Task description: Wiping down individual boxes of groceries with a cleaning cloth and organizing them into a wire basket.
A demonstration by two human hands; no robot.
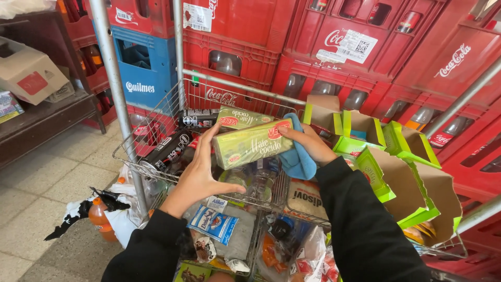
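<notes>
My left hand (198, 169) and my right hand (309, 142) hold a long green box (252, 142) between them, one at each end, above a wire shopping cart (156, 117). My right hand also clutches a blue cloth (298, 161) against the box's right end. A second green box (241, 118) of the same kind lies just behind the held one, in the cart's upper basket. Dark cans (169, 149) lie to the left of it.
Red and blue bottle crates (235, 49) are stacked behind the cart. An open cardboard carton with green flaps (396, 172) sits at the right. Packaged goods (215, 223) fill the lower basket. An orange bottle (99, 216) lies on the tiled floor; a wooden shelf (42, 117) stands left.
</notes>
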